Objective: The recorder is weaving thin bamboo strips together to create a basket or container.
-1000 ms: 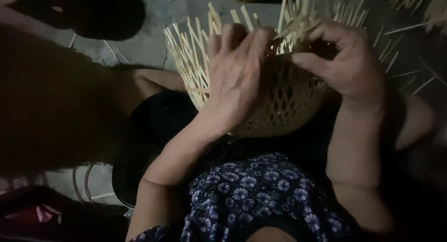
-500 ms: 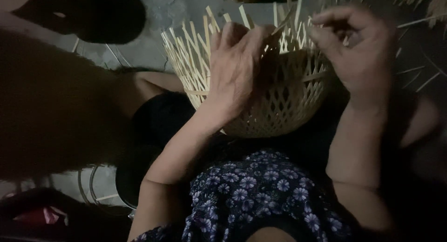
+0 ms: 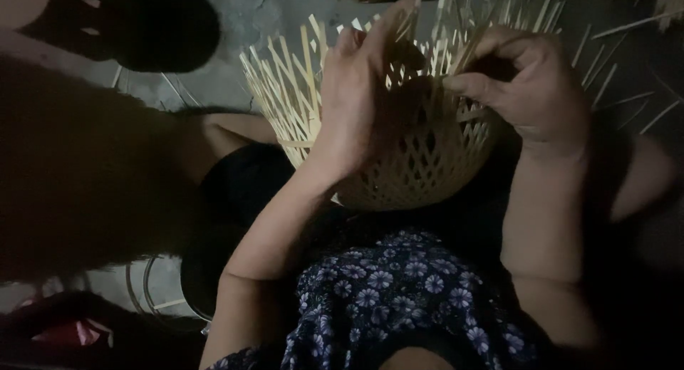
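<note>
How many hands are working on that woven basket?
2. The left hand lies flat against the basket near its middle; the right hand pinches a thin strip at the basket's right rim. No other hands show.

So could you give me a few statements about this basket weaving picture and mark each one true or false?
1. The half-woven basket rests in the person's lap. True.
2. Loose strips stick up from the basket's unfinished rim. True.
3. The left hand hangs idle, well away from the basket. False: it lies against the basket's upright strips.
4. The right hand pinches a thin strip at the rim. True.
5. The person wears a plain white garment. False: the garment is dark blue with a pale flower print.
6. The basket is made of red plastic. False: it is woven from pale, straw-coloured strips.
</note>
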